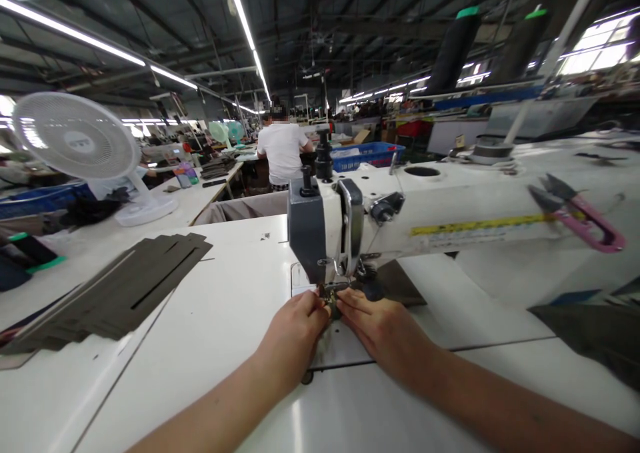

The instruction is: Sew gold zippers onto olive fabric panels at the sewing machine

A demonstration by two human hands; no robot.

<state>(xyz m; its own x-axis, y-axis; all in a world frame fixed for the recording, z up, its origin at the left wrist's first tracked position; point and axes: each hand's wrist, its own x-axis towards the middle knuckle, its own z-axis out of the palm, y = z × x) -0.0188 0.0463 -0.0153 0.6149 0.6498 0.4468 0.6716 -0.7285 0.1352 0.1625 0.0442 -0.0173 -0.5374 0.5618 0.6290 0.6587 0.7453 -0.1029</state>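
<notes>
Both hands meet at the needle area of a white sewing machine [395, 206]. My left hand [295, 330] is closed, thumb and forefinger pinched at the edge of a dark grey fabric piece [406, 285] beside the presser foot. My right hand [387, 323] has its fingers pressed together on the same piece, just right of the needle. The fabric reaches out behind the right hand on the machine bed. Between the fingertips only a small dark patch shows, and the fingers hide the rest.
Stacked dark grey fabric pieces [135, 280] lie on the table at left, near a white fan [77, 140]. Pink-handled thread snips [583, 216] rest on the machine arm. Dark cloth [595, 333] lies at right. A person in a white shirt [284, 150] sits ahead, near a blue crate [367, 158].
</notes>
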